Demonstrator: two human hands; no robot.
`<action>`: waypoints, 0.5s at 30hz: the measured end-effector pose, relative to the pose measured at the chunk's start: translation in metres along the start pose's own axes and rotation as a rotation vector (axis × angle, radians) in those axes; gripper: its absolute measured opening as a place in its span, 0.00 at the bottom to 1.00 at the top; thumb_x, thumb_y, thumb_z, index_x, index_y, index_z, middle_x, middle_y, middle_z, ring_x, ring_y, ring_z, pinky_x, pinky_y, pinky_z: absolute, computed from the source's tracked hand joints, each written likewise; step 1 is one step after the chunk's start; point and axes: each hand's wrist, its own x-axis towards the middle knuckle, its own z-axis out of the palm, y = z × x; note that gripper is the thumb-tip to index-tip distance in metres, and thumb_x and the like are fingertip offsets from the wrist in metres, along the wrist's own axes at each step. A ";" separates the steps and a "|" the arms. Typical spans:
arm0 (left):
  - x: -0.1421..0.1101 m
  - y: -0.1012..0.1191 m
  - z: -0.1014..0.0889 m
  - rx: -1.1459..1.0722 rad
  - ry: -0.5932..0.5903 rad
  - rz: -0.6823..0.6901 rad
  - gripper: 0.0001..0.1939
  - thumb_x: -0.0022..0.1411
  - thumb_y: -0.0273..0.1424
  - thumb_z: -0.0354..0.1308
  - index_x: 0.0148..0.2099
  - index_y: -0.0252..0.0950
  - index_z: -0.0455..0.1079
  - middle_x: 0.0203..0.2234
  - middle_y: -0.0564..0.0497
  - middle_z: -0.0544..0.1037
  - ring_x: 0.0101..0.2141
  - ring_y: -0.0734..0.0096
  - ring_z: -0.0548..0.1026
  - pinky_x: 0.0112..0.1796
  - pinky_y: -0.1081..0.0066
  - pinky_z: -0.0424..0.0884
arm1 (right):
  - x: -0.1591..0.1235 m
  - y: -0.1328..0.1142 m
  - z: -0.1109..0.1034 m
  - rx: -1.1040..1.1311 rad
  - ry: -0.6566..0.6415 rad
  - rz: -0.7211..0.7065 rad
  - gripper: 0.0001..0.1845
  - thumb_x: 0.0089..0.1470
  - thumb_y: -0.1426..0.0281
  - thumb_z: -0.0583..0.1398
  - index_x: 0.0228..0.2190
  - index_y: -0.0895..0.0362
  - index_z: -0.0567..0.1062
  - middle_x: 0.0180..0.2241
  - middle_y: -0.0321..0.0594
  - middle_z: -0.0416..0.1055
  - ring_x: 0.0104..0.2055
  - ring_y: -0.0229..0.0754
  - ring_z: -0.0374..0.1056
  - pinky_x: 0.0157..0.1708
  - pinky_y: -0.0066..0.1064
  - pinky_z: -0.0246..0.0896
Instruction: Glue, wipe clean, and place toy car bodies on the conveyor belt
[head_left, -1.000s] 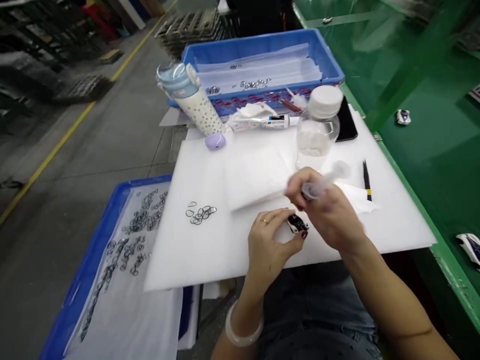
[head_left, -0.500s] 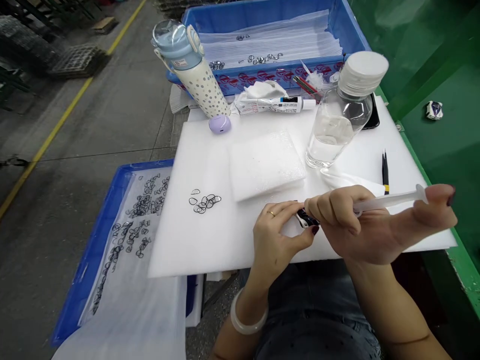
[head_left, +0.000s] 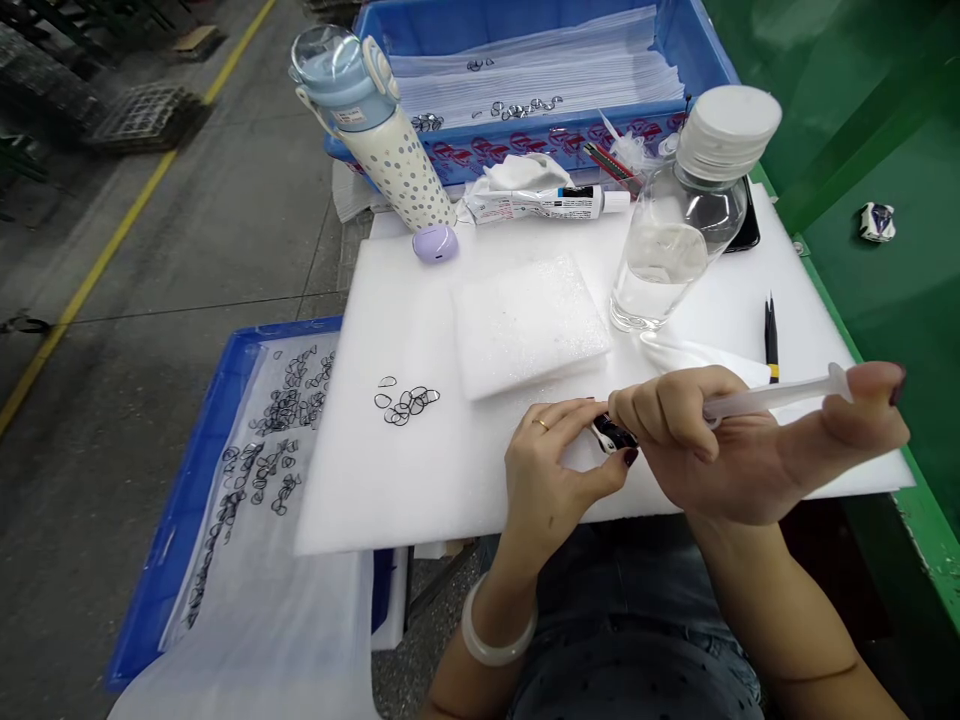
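The left hand [head_left: 551,478] pinches one black-and-white piece [head_left: 611,434] between fingertips and thumb, near the front edge of the white board [head_left: 405,490], while the right hand [head_left: 731,452] is curled closed round one syringe [head_left: 776,398], thumb against its plunger end, fingers hiding whether its tip touches the piece. One pad [head_left: 525,325] lies just beyond the hands, open board runs leftward to roughly ten rings [head_left: 409,405], and one bottle [head_left: 664,275] and one pair of tweezers [head_left: 771,335] stand and lie farther back. Print on one tube [head_left: 551,204] is too small to read.
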 end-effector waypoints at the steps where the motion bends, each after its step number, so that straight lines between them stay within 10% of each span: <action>1: 0.000 0.000 0.000 -0.001 0.000 0.003 0.13 0.53 0.30 0.69 0.44 0.39 0.78 0.43 0.48 0.82 0.45 0.58 0.76 0.47 0.58 0.73 | 0.000 0.000 0.000 -0.003 0.001 -0.001 0.40 0.56 0.33 0.41 0.17 0.56 0.55 0.15 0.32 0.45 0.19 0.34 0.46 0.22 0.32 0.45; 15: 0.000 -0.001 0.001 -0.003 0.012 0.023 0.15 0.53 0.29 0.69 0.46 0.39 0.78 0.42 0.49 0.82 0.44 0.59 0.76 0.45 0.58 0.74 | -0.002 -0.001 -0.001 -0.037 0.023 -0.030 0.40 0.57 0.34 0.41 0.16 0.56 0.55 0.14 0.32 0.44 0.18 0.35 0.46 0.22 0.33 0.45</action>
